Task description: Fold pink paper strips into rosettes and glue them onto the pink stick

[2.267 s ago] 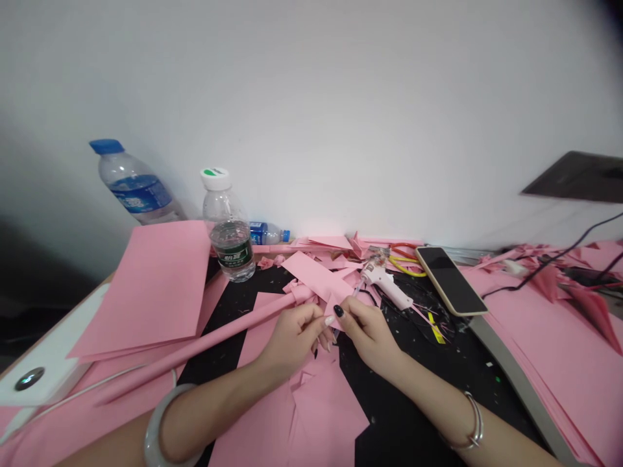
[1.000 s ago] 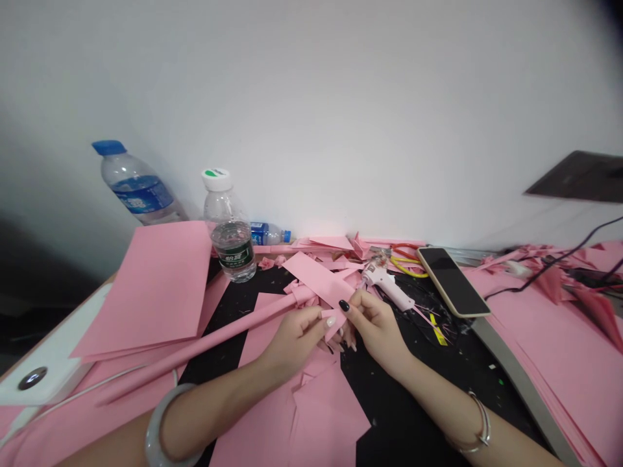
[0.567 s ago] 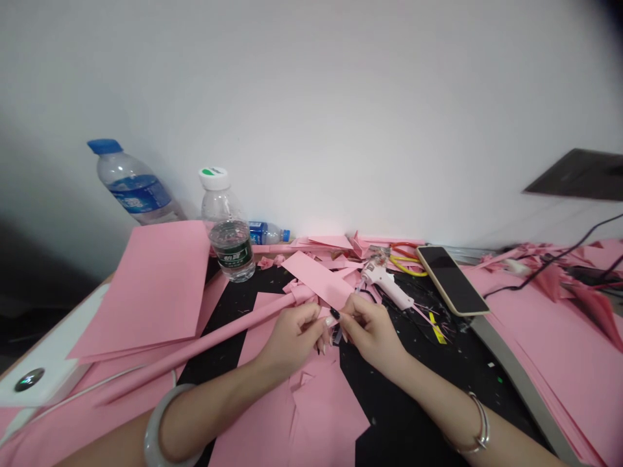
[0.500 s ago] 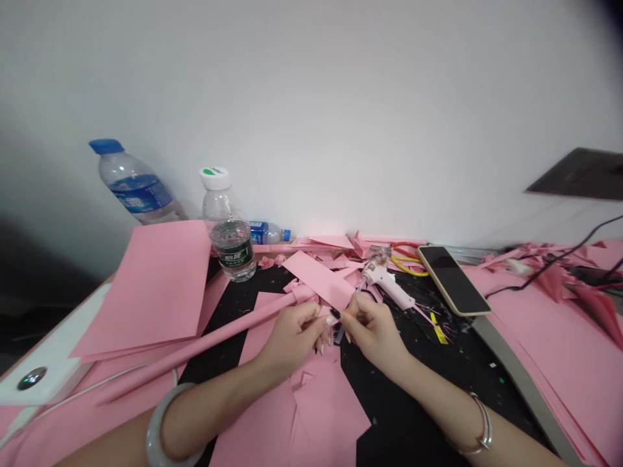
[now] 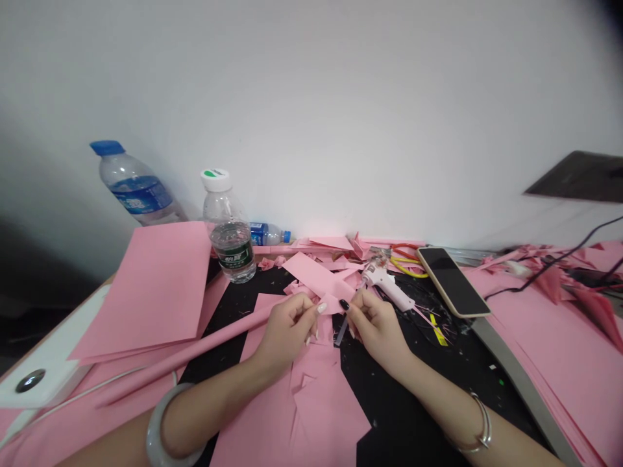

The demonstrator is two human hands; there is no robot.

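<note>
Between my two hands is a small piece of pink paper point(image 5: 333, 303), pinched at its left edge by my left hand point(image 5: 291, 326) and at its right edge by my right hand point(image 5: 374, 322). Both hands are closed, thumbs against curled fingers. Just beyond them lies a flat pink paper strip point(image 5: 311, 275). A white hot glue gun point(image 5: 389, 285) rests to the upper right of my right hand. Below the held piece, a clear glue stick point(image 5: 341, 332) is partly visible. Pink paper sheets point(image 5: 311, 415) lie under my hands, and a long rolled pink paper tube point(image 5: 204, 344) runs beneath my left arm.
A water bottle point(image 5: 231, 240) stands at the back left, beside a larger blue-capped bottle point(image 5: 139, 188) and a stack of pink sheets point(image 5: 150, 285). To the right are a phone point(image 5: 453, 281), more pink sheets point(image 5: 559, 363) and a black cable point(image 5: 535, 279). Paper scraps line the wall.
My hands have moved slightly apart, and the small pink paper piece now shows between them. Glue gun, bottles and phone have stayed in place.
</note>
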